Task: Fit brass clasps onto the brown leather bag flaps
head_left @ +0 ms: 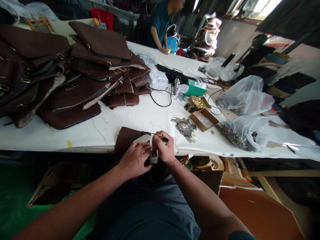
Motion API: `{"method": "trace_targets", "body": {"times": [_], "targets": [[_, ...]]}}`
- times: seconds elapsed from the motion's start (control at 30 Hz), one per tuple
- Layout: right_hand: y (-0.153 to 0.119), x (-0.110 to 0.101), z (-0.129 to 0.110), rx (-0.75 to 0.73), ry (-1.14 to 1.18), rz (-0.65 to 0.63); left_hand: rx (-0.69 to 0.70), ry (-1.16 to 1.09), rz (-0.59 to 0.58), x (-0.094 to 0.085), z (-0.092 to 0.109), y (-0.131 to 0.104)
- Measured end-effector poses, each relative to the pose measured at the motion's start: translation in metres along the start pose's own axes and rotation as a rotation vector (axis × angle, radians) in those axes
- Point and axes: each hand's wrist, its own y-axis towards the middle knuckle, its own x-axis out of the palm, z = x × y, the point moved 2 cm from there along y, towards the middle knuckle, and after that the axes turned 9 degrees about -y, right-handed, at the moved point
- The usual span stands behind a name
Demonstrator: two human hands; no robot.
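Note:
A dark brown leather piece [124,137] with a zigzag-cut edge lies at the table's front edge, partly under my hands. Its pale underside or lining shows between them. My left hand [136,158] is closed on the near edge of this piece, fingers over the top and thumb below. Right beside it, my right hand [163,146] is closed in a fist around a small dark tool, whose end pokes out at the top. The tool's working end is hidden by my fingers, so its kind cannot be told.
Stacked brown leather bags [100,66] fill the table's left. Flat metal plates [185,128] lie right of my hands, by a small cardboard box [204,120] and a box of gold-coloured fittings [200,102]. Plastic bags [246,133] stand further right. Across the table, a person [160,25] leans on it.

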Motion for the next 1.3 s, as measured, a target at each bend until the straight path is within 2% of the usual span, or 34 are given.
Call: {"method": "trace_targets", "body": {"times": [0.1, 0.17, 0.3, 0.5, 0.63, 0.7, 0.77, 0.87, 0.93, 1.03, 1.1, 1.17, 1.23, 1.3], "targets": [[0.005, -0.004, -0.013, 0.003, 0.081, 0.057, 0.015, 0.005, 0.008, -0.001, 0.001, -0.001], [0.003, -0.003, -0.017, 0.003, 0.08, 0.042, 0.009, 0.003, 0.006, -0.001, 0.002, -0.001], [-0.006, -0.001, -0.007, 0.061, -0.009, -0.005, -0.007, -0.004, -0.013, 0.0, 0.003, -0.001], [-0.009, -0.001, -0.001, 0.064, 0.017, 0.049, -0.007, 0.025, -0.029, -0.002, 0.007, 0.002], [-0.021, -0.019, 0.001, 0.092, -0.091, 0.056, -0.005, 0.071, -0.041, -0.006, 0.014, 0.003], [-0.04, -0.034, 0.006, 0.19, -0.142, 0.087, 0.006, 0.105, -0.033, -0.007, 0.018, 0.002], [-0.066, -0.042, 0.018, 0.385, -0.149, 0.115, 0.022, 0.131, -0.029, -0.006, 0.02, 0.001], [-0.103, -0.03, 0.039, 0.678, -0.003, 0.077, 0.04, 0.165, -0.035, -0.003, 0.022, 0.0], [-0.116, -0.015, 0.048, 0.746, 0.123, 0.076, 0.05, 0.203, -0.045, -0.002, 0.027, -0.001], [-0.115, -0.008, 0.043, 0.66, 0.161, 0.114, 0.065, 0.239, -0.038, -0.01, 0.043, -0.005], [-0.103, -0.022, 0.024, 0.515, 0.076, 0.064, 0.091, 0.201, 0.01, -0.025, 0.061, -0.009], [-0.087, -0.046, -0.004, 0.348, -0.082, -0.079, 0.15, 0.127, 0.099, -0.048, 0.08, -0.012], [-0.066, -0.071, -0.038, 0.213, -0.306, -0.302, 0.207, 0.089, 0.208, -0.071, 0.095, -0.011], [-0.043, -0.088, -0.07, 0.075, -0.539, -0.519, 0.185, 0.076, 0.268, -0.085, 0.1, -0.007]]}}
